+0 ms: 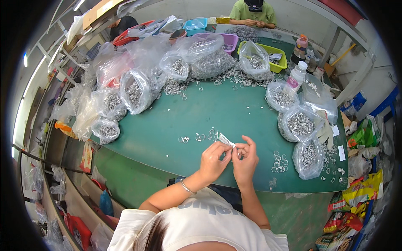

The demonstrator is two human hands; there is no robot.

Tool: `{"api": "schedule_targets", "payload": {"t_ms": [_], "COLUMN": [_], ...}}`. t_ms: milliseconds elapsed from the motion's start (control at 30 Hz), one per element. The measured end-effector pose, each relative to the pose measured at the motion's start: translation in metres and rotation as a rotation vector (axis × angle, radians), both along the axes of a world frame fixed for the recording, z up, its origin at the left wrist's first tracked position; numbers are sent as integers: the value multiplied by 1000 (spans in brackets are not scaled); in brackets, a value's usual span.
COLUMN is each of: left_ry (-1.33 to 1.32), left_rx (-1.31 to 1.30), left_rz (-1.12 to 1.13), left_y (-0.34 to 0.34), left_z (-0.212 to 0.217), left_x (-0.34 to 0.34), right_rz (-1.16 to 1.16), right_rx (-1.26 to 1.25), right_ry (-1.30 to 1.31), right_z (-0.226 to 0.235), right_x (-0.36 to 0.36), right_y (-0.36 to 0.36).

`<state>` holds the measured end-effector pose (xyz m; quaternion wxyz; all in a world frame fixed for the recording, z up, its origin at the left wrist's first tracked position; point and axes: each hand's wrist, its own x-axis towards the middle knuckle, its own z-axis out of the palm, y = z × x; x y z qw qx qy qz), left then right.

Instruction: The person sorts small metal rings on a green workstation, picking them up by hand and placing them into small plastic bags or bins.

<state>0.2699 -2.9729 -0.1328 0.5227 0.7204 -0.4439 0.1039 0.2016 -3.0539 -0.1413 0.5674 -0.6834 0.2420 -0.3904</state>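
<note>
Head view. We list first the clear plastic bags of silver-coloured metal rings on the green table [201, 113]. Left side: one small bag [104, 141], mouth open, rings within; behind it, a taller open bag [145, 90], likewise filled. Far edge: a large bulging bag [217, 67] of rings, with loose rings spilled before it; a purple basket [233, 41] behind, holding more small metal pieces; a blue basket [195, 29], contents unclear to us. One green tray [283, 65], partly hidden by an open bag of rings in front of it. Right side: three open bags in a near-to-far line, all with rings, the nearest bag [297, 161] beside a loose ring cluster [279, 162].

Other items: one white bottle [297, 76] with a coloured label, rising behind the right-hand bags; a co-worker [253, 14] in a green top at the far side.

In hand: one small white strip [225, 139] with dark marks, upheld over the table near a few loose rings [184, 139]. The right hand [246, 159] pinches its lower end between thumb and finger. The left hand [217, 159] has its fingers curled to the same end; whether they clamp it, we cannot tell.
</note>
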Motion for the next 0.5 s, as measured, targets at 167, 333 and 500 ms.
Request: {"api": "schedule_targets", "payload": {"t_ms": [167,333,500], "left_ry": [141,228,913], "left_rx": [-4,-65,-279], "left_rz": [16,88,70], "left_y": [-2,-5,-9], "left_z": [-2,-12,-16], "left_x": [14,29,60], "right_rz": [24,-19,-93], "right_rx": [249,358,502], "right_ry": [-68,-130,-263], "right_z": [3,-1,-20], "right_x": [16,33,38], "right_y": [-2,-3,-30]}}
